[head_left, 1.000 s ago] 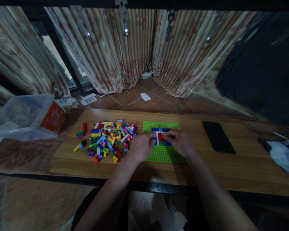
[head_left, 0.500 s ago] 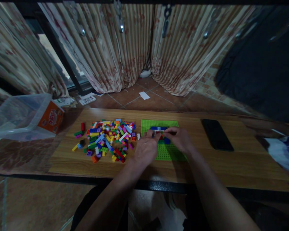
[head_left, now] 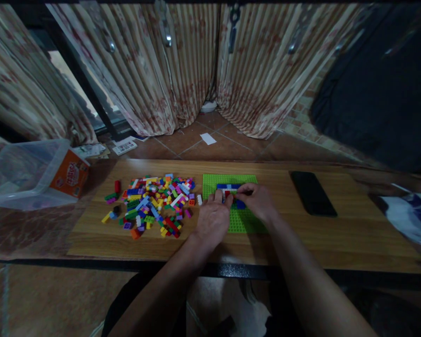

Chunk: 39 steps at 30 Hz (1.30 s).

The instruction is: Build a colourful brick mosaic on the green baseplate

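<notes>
A green studded baseplate (head_left: pixel 238 224) lies on the wooden table, with blue toy bricks (head_left: pixel 228 186) forming a raised row near its back. White and red bricks show in front of that row, and another blue brick (head_left: pixel 241 204) sits lower right, partly covered. My left hand (head_left: pixel 214 216) rests over the left side of the plate, its fingers and thumb closed about the bricks. From the right, my right hand (head_left: pixel 258 202) reaches in with thumb and forefinger pinched at the right end of the row. Whatever sits between those fingertips is too small and covered to name.
Left of the plate spreads a heap of loose coloured bricks (head_left: pixel 157 201). A black phone (head_left: pixel 313 193) lies to the right on the wooden table (head_left: pixel 365 234). Beyond the table's left end stands a clear plastic bin (head_left: pixel 28 173) with an orange label. Curtains (head_left: pixel 182 70) hang behind.
The whole view has shifted slightly, so things sit a little further left. Both hands stay at the same bricks, with hardly any visible finger movement.
</notes>
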Each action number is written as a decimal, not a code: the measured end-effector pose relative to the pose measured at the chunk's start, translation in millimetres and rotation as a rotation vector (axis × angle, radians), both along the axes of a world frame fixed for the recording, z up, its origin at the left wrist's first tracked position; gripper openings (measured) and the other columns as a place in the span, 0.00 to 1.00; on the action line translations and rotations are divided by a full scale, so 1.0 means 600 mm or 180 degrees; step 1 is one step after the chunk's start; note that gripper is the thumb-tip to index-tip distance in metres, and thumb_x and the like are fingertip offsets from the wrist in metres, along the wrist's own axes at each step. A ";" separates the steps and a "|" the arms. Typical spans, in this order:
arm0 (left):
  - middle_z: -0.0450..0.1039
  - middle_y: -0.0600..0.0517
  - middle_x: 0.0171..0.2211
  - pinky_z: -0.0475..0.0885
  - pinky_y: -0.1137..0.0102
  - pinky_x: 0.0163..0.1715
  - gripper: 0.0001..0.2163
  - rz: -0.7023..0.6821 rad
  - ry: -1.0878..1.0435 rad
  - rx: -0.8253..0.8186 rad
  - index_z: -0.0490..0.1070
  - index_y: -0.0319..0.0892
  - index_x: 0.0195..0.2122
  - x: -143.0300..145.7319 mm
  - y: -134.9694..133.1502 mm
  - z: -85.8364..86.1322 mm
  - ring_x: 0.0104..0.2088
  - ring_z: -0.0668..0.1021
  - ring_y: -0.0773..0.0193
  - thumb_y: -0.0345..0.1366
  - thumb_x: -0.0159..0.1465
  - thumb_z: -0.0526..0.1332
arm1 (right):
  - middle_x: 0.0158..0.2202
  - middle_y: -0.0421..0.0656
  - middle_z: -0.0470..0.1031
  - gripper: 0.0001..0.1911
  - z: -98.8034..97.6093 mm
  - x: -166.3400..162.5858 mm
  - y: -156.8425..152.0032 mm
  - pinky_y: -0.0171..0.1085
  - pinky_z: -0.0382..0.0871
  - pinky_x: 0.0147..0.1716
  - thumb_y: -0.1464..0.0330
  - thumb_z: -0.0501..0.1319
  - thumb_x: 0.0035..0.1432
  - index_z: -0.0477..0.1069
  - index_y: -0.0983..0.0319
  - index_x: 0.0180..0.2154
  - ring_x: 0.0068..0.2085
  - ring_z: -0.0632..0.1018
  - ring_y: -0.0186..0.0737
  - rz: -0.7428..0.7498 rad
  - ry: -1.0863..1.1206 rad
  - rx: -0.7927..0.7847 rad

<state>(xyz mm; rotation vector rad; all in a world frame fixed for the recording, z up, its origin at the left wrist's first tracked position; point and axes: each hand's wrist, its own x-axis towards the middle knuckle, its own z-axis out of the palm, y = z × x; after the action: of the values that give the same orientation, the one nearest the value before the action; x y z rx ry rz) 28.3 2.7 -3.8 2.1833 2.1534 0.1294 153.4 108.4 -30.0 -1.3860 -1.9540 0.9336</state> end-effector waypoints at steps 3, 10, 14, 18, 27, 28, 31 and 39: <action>0.65 0.45 0.48 0.72 0.63 0.41 0.19 0.0002 0.0062 0.0000 0.63 0.43 0.57 0.003 0.001 0.002 0.44 0.74 0.58 0.27 0.67 0.46 | 0.25 0.40 0.77 0.02 -0.002 -0.002 0.000 0.38 0.68 0.31 0.68 0.64 0.44 0.74 0.60 0.25 0.27 0.75 0.38 -0.0021 0.0031 0.0003; 0.66 0.43 0.47 0.72 0.61 0.42 0.18 0.0100 0.0195 -0.0148 0.63 0.41 0.56 0.015 0.003 0.008 0.46 0.73 0.55 0.26 0.67 0.46 | 0.23 0.40 0.75 0.02 -0.013 -0.006 0.003 0.36 0.66 0.28 0.70 0.64 0.42 0.73 0.61 0.23 0.25 0.73 0.36 -0.0084 0.0222 -0.0107; 0.66 0.42 0.48 0.73 0.61 0.40 0.18 0.0154 0.0243 -0.0134 0.64 0.39 0.55 0.026 0.006 0.006 0.46 0.73 0.54 0.26 0.67 0.46 | 0.23 0.39 0.75 0.01 -0.023 -0.009 0.006 0.36 0.66 0.29 0.70 0.63 0.42 0.72 0.61 0.23 0.26 0.74 0.36 -0.0111 0.0273 -0.0063; 0.66 0.41 0.47 0.73 0.61 0.39 0.17 0.0201 0.0243 -0.0137 0.64 0.37 0.54 0.032 0.009 0.000 0.46 0.73 0.54 0.26 0.67 0.46 | 0.23 0.39 0.75 0.01 -0.025 -0.012 0.004 0.37 0.67 0.30 0.70 0.62 0.42 0.72 0.61 0.22 0.27 0.74 0.36 -0.0035 0.0350 -0.0080; 0.68 0.44 0.50 0.73 0.63 0.44 0.21 0.0139 -0.0088 0.0142 0.59 0.41 0.60 0.010 -0.003 -0.003 0.46 0.75 0.57 0.26 0.66 0.47 | 0.24 0.39 0.74 0.09 -0.006 0.010 0.015 0.38 0.66 0.31 0.63 0.67 0.39 0.72 0.60 0.25 0.28 0.73 0.36 -0.0362 0.1448 -0.0355; 0.69 0.44 0.50 0.73 0.65 0.44 0.23 0.0137 -0.0180 0.0153 0.56 0.41 0.62 0.005 -0.005 -0.001 0.46 0.75 0.58 0.25 0.65 0.47 | 0.24 0.38 0.74 0.09 -0.001 0.014 0.017 0.37 0.66 0.31 0.63 0.67 0.39 0.72 0.60 0.25 0.28 0.72 0.36 -0.0483 0.1649 -0.0339; 0.70 0.45 0.49 0.73 0.68 0.44 0.27 0.0279 -0.0492 0.0246 0.54 0.41 0.63 -0.015 -0.009 0.006 0.45 0.76 0.60 0.23 0.62 0.50 | 0.25 0.38 0.73 0.10 0.013 0.020 0.019 0.36 0.66 0.31 0.64 0.68 0.39 0.72 0.60 0.25 0.27 0.71 0.34 -0.0711 0.1910 -0.0190; 0.77 0.45 0.44 0.72 0.66 0.47 0.19 0.1192 -0.1763 0.1411 0.69 0.38 0.53 -0.113 -0.015 0.032 0.43 0.78 0.60 0.25 0.62 0.50 | 0.26 0.39 0.74 0.08 0.030 0.007 -0.007 0.37 0.67 0.31 0.64 0.67 0.43 0.73 0.60 0.27 0.28 0.72 0.35 -0.0598 0.1697 0.0012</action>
<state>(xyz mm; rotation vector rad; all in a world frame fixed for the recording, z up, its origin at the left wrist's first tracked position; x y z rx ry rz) -39.8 -6.5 15.3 1.5822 2.2874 1.1745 157.6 104.4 -11.7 -1.1442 -1.4033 1.0742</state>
